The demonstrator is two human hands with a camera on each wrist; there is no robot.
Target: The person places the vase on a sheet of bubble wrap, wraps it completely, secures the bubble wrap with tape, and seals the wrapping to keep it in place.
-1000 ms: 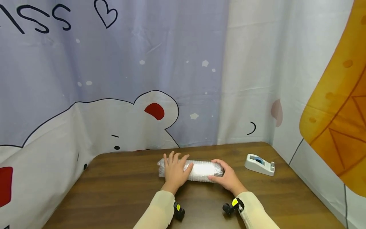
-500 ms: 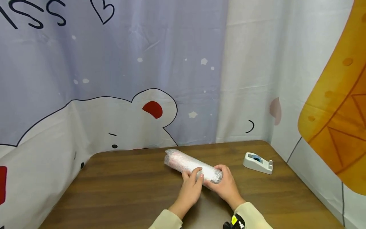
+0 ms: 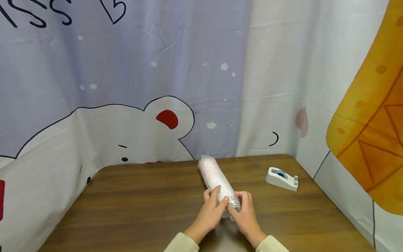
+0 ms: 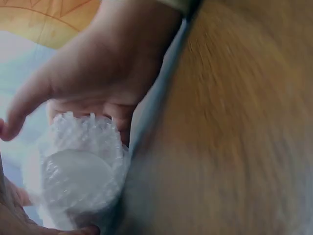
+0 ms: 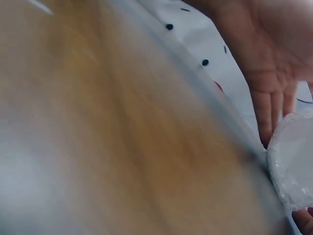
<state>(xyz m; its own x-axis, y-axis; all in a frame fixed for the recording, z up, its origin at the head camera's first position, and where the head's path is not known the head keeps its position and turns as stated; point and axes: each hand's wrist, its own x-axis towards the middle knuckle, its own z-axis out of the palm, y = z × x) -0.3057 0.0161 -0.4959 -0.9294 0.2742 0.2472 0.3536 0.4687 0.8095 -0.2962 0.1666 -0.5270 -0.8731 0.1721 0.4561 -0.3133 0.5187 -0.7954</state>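
Observation:
A white cylinder wrapped in clear bubble wrap (image 3: 214,171) lies slantwise on the table, its far end pointing to the back and left. My left hand (image 3: 209,212) holds the near part from the left, thumb on top by the end. From the right side my right hand (image 3: 247,214) grips the same end, its thumb close to the left thumb. In the left wrist view the wrapped cylinder (image 4: 83,171) shows a round, flat end under crinkled wrap, the right hand (image 4: 112,63) beside it. The right wrist view shows the left hand's (image 5: 269,63) fingers along its side.
A white tape dispenser (image 3: 281,179) with a blue-cored roll stands at the right rear of the brown wooden table (image 3: 141,203). Behind the table hangs a printed curtain (image 3: 201,70), which continues along both sides.
The wrapped cylinder has swung from lying crosswise to pointing away from me. My left hand has moved off its left part to the near end, beside my right hand.

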